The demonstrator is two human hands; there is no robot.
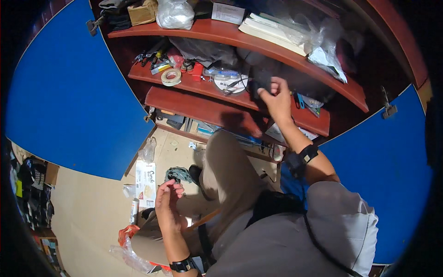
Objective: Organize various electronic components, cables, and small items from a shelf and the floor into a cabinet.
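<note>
My right hand (278, 101) reaches into the middle shelf of a cabinet, thumb and curled fingers closed at the edge of a dark object (261, 83); its kind is lost in shadow. Beside it a thin black cable (243, 83) loops over a round white disc-like item (230, 86). A roll of tape (171, 77) and a red item (197, 71) sit farther left on that shelf. My left hand (169, 205) hovers over the floor by my knee, fingers loosely bent and apart, with nothing seen in it. Below its fingertips lies a crumpled grey-green bag (180, 174).
Blue cabinet doors stand open at left (69, 92) and right (383, 184). The upper shelf (207, 28) carries bags, boxes and papers. On the floor are a white printed box (146, 182), a can (134, 211) and red plastic (127, 234). Dark clothing (34, 189) hangs at far left.
</note>
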